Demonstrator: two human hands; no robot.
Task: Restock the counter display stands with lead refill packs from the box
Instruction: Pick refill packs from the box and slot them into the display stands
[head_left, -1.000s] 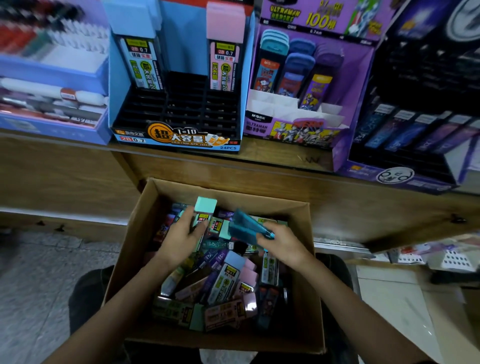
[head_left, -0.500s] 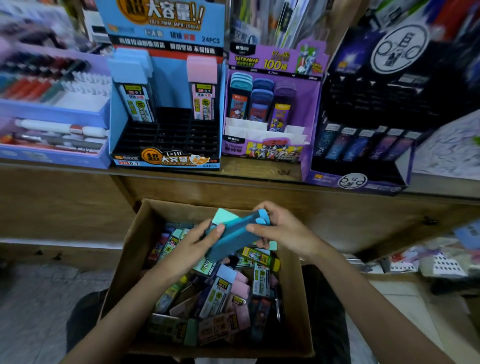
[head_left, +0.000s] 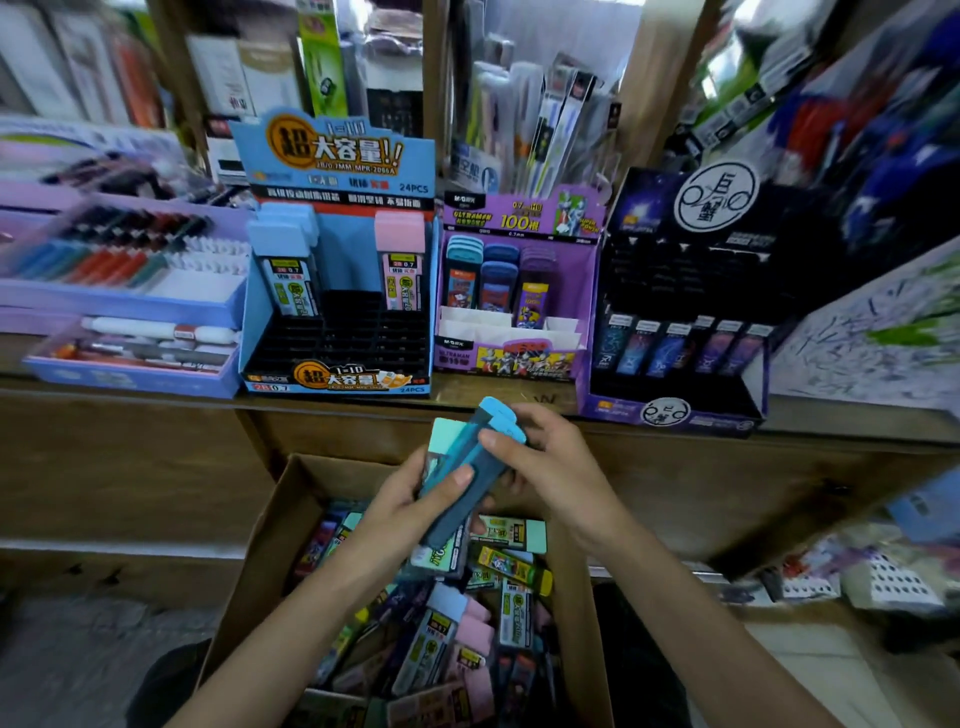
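progress: looks early; blue stand (head_left: 343, 338) beyond box (head_left: 270, 545) mostly empty | left hand (head_left: 400, 512), right hand (head_left: 558, 467): fingers curled round teal packs (head_left: 457, 512) above box

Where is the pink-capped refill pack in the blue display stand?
Head view, left of centre: the pink-capped pack stands at the back right of the blue display stand, beside the purple stand, with blue-capped packs at the back left.

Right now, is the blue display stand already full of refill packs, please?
No, the blue display stand holds only blue-capped packs and a pink-capped pack behind rows of empty black slots.
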